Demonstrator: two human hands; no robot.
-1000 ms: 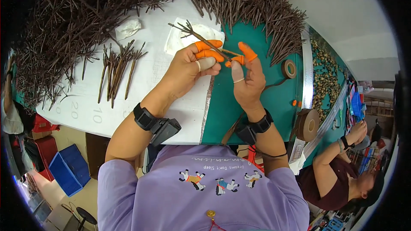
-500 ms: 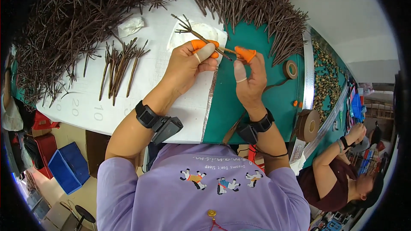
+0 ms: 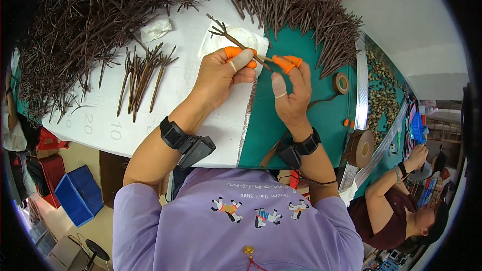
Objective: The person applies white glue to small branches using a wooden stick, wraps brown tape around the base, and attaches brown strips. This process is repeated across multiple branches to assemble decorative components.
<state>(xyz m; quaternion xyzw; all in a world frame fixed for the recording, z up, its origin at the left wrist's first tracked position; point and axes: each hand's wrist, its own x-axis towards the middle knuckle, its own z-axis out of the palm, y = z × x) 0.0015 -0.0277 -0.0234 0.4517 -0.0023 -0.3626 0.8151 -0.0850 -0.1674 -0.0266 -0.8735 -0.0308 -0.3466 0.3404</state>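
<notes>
My left hand [image 3: 216, 73], with orange and pale finger cots, pinches a thin brown forked twig [image 3: 232, 37] that slants up and left over a white pad [image 3: 205, 44]. The twig's lower end points toward my right hand [image 3: 292, 90]. A short light-brown strip of tape [image 3: 266, 59] stretches from the twig to my right fingers, which also wear orange and pale cots. The right fingers are closed at the strip's end, with the thumb a little apart. Left of my hands, a small group of similar twigs [image 3: 143, 83] lies on the white sheet [image 3: 186, 120].
Dense heaps of brown twigs [image 3: 100, 15] cover the far side. On the green mat [image 3: 271, 130] are a small tape roll [image 3: 341, 83] with its end trailing and a larger brown roll [image 3: 360, 148]. Another person [image 3: 396, 195] works at the right; a blue bin [image 3: 78, 195] stands lower left.
The twig has turned slightly in my left fingers, its forked tip shifting right. My right fingers have shifted slightly at the tape strip, with the thumb a little lower.
</notes>
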